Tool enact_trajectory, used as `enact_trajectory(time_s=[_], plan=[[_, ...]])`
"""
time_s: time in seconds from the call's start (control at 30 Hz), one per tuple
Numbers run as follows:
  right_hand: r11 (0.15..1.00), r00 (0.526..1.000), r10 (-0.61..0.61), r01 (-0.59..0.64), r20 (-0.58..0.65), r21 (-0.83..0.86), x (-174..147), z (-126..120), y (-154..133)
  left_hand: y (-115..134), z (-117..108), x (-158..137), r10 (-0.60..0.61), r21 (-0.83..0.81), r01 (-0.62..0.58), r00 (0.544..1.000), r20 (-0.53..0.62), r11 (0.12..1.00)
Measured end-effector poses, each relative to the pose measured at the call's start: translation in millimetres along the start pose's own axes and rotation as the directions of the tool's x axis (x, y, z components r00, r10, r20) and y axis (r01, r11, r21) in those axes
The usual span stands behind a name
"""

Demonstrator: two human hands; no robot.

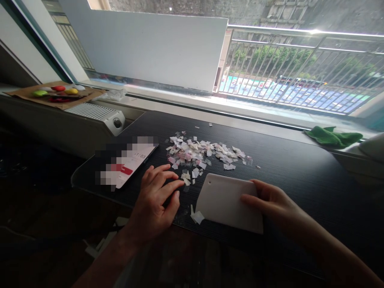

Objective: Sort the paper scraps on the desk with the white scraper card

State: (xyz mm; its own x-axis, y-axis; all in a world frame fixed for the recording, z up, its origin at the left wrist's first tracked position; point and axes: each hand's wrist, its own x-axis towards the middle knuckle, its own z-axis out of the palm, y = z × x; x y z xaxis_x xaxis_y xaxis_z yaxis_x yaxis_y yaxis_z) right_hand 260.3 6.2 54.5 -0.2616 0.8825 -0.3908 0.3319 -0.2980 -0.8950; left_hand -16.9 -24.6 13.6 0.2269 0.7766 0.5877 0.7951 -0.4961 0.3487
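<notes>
The right hand [271, 198] has its grip closed on the right end of a white scraper [226, 204], with the thumb on the upper face. The scraper is flat, has a small hole near its far left corner, and is held at the near part of the dark desk [288, 160]. Whether its lower edge touches the desk cannot be determined.

The left hand [157, 198] is to the left of the scraper and apart from it. Its grip is loose and unclosed, fingers slightly curled, fingertips just beside the near side of a heap of scraps [192, 152]. Contact with the desk cannot be confirmed.

The scraps are white, translucent and pinkish, heaped at the middle of the desk and thinning toward the right. A few stray pieces lie beyond the far side. A small cluster [197, 217] is at the scraper's near left corner.

A phone [139, 156] lies on the desk to the left of the heap; its display is lit and partly obscured.

At far left, a cardboard sheet [22, 94] carries several coloured objects [58, 88], beside a white slatted unit [94, 112]. At far right, a crumpled green cloth [333, 137] rests by the window.
</notes>
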Motion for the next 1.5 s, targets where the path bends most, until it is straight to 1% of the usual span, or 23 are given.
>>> enact_trajectory(time_s=[0.23,0.4,0.43,0.5,0.57,0.63,0.7,0.73,0.8,0.83,0.9,0.93,0.97,1.0,1.03,1.1,1.2,1.27,1.37,1.5], plan=[[0.999,1.0,-0.029,0.029,-0.007,0.031,-11,4,-7,1,-1,0,0.005,0.003,-0.005,1.0,0.006,1.0],[0.996,0.989,-0.086,0.087,-0.123,0.004,4,3,-12,0,-1,1,0.008,-0.001,-0.008,1.0,0.003,1.0],[0.996,0.988,-0.088,0.088,-0.127,-0.004,7,4,-12,0,-1,1,0.008,-0.001,-0.008,1.0,0.001,1.0],[0.997,0.995,-0.072,0.071,-0.074,-0.019,8,6,-12,0,-1,1,0.003,-0.002,-0.003,1.0,0.001,1.0],[0.998,0.999,-0.051,0.05,-0.018,-0.023,2,11,-11,0,-1,1,-0.003,-0.004,0.003,1.0,0.001,1.0],[0.998,0.999,-0.043,0.042,-0.002,-0.04,-12,14,-11,1,-1,0,-0.007,-0.006,0.007,1.0,-0.003,1.0],[0.994,0.998,-0.056,0.053,-0.032,-0.1,-27,15,-11,1,-1,0,-0.007,-0.009,0.007,1.0,-0.007,1.0],[0.988,0.995,-0.073,0.063,-0.066,-0.139,-34,13,-12,1,0,0,-0.008,-0.01,0.008,1.0,-0.009,1.0],[0.974,0.971,-0.137,0.097,-0.196,-0.203,-41,5,-12,0,1,-1,-0.006,-0.009,0.006,1.0,-0.011,1.0],[0.968,0.942,-0.18,0.119,-0.282,-0.22,-42,-1,-12,-1,1,-2,0.0,-0.006,0.0,1.0,-0.01,1.0],[0.958,0.862,-0.253,0.159,-0.439,-0.239,-37,-14,-13,-3,0,-2,0.022,0.002,-0.022,1.0,-0.002,1.0],[0.955,0.829,-0.273,0.17,-0.488,-0.244,-32,-20,-14,-3,0,-1,0.038,0.008,-0.038,0.999,0.01,0.999],[0.953,0.807,-0.283,0.177,-0.519,-0.244,-28,-25,-14,-2,-2,0,0.056,0.016,-0.056,0.998,0.03,0.998],[0.953,0.799,-0.287,0.183,-0.529,-0.241,-23,-28,-15,0,-3,2,0.076,0.025,-0.077,0.996,0.056,0.997],[0.954,0.802,-0.287,0.187,-0.524,-0.235,-18,-30,-16,3,-4,5,0.098,0.033,-0.101,0.992,0.085,0.994],[0.955,0.825,-0.285,0.199,-0.488,-0.22,-12,-30,-17,11,-5,12,0.139,0.037,-0.146,0.98,0.145,0.989],[0.955,0.848,-0.285,0.213,-0.447,-0.205,-8,-27,-16,25,2,27,0.175,0.004,-0.18,0.963,0.207,0.984],[0.956,0.848,-0.283,0.214,-0.447,-0.2,-8,-26,-15,31,10,36,0.19,-0.011,-0.194,0.946,0.261,0.981],[0.955,0.845,-0.287,0.217,-0.451,-0.201,-10,-27,-13,34,20,42,0.197,-0.003,-0.207,0.926,0.322,0.978],[0.951,0.833,-0.302,0.231,-0.463,-0.205,-8,-28,-12,32,23,37,0.217,0.002,-0.23,0.925,0.313,0.973]])
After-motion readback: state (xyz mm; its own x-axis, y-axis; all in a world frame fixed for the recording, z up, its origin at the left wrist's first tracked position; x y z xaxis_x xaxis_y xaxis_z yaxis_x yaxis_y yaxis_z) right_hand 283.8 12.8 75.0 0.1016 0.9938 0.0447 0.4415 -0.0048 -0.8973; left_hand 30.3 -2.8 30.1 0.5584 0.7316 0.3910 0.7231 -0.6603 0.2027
